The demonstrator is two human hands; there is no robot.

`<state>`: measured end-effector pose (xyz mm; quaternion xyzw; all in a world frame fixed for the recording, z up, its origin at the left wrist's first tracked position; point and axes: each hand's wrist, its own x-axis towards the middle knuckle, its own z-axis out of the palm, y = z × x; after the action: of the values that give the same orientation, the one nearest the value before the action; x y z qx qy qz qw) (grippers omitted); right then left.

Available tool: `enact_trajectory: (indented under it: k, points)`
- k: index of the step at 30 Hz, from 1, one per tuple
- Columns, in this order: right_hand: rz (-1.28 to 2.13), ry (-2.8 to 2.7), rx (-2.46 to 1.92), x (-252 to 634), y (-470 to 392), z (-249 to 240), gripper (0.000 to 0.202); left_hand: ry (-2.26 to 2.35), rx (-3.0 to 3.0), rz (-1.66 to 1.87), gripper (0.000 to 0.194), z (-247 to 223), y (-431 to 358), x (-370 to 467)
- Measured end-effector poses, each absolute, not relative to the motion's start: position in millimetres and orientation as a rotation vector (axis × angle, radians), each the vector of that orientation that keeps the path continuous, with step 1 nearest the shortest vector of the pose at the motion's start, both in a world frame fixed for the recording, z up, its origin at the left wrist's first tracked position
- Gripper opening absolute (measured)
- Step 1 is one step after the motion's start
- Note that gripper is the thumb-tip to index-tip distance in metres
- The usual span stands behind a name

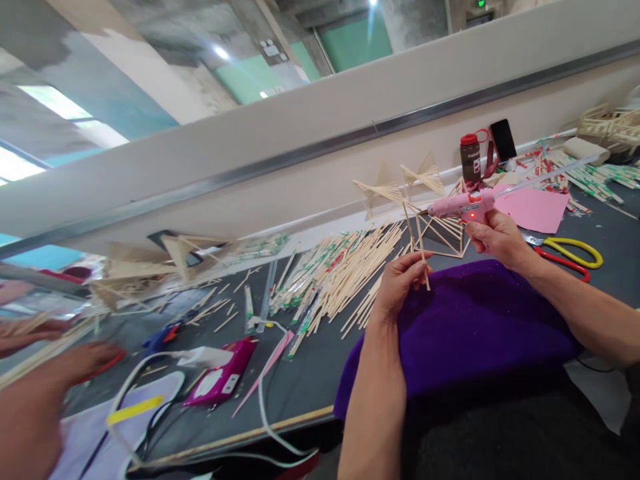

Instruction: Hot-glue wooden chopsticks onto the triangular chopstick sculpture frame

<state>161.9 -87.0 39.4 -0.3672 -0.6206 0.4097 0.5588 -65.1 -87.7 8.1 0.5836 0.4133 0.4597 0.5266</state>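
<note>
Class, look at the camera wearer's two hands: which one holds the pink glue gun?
The right hand, which grips the pink glue gun by its handle. The left hand instead pinches thin wooden sticks.

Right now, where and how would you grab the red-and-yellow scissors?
Probably by the yellow loop, from above and the picture's right. The scissors appear to lie flat, with the loops toward the right and the blade end pointing left. The red loop sits nearer the right forearm; the yellow one is clearer of it.
</note>
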Motion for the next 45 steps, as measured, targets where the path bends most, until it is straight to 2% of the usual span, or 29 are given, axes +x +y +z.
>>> enact_trajectory:
  k: [27,38,45]
  points:
    - [0.958,-1.457,-0.859,163,-87,40,0.026,0.996,1.402,1.101,0.035,9,-89,-65]
    - [1.091,-1.325,-0.776,167,-92,54,0.037,0.966,1.292,1.122,0.029,6,-86,-61]
    - [1.167,-1.266,-0.718,168,-92,55,0.033,0.913,1.303,1.141,0.040,8,-87,-62]
